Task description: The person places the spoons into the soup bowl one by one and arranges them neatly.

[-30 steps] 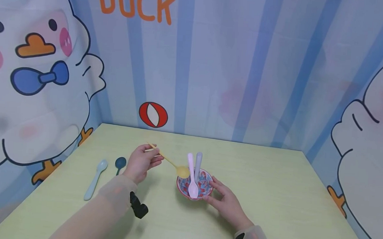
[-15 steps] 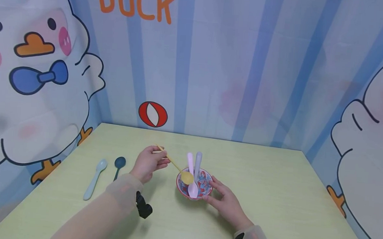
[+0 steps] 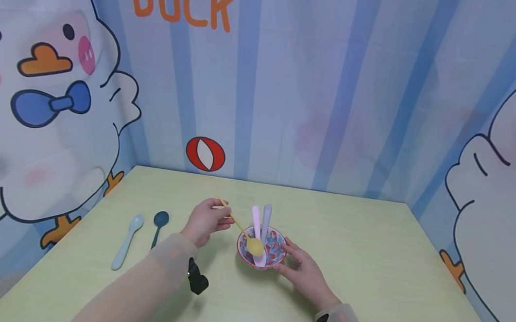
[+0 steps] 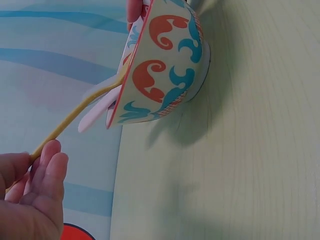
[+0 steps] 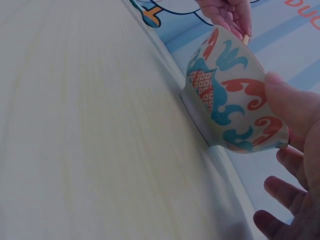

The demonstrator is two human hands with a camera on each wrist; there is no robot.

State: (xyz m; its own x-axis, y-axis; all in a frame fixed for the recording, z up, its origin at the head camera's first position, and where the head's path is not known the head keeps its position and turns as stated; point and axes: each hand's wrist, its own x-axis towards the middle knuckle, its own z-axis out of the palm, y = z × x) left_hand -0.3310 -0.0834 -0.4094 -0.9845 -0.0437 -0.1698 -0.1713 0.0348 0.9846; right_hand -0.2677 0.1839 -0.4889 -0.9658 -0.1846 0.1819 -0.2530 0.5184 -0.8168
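At frame centre, your left hand (image 3: 205, 220) pinches the yellow spoon (image 3: 254, 246), its scoop inside the patterned bowl (image 3: 275, 252); your right hand (image 3: 302, 270), fingers relaxed, touches the bowl's side. Upper left wall reads "DUCK" (image 3: 181, 6).

Pale green table (image 3: 366, 264) in a corner of blue-striped walls (image 3: 314, 86), cartoon ducks (image 3: 47, 96), perhaps printed fabric.

You get soft, even, bright light in the head view, with only faint shadows on the table (image 3: 366, 264) under the bowl (image 3: 274, 264) and arms, and no glare. Straight lines bow toward the edges. In your left wrist view the bowl (image 4: 165, 65) casts a darker shadow, and the spoon handle (image 4: 75, 120) is blurred. The right wrist view smears the near table (image 5: 75, 140).
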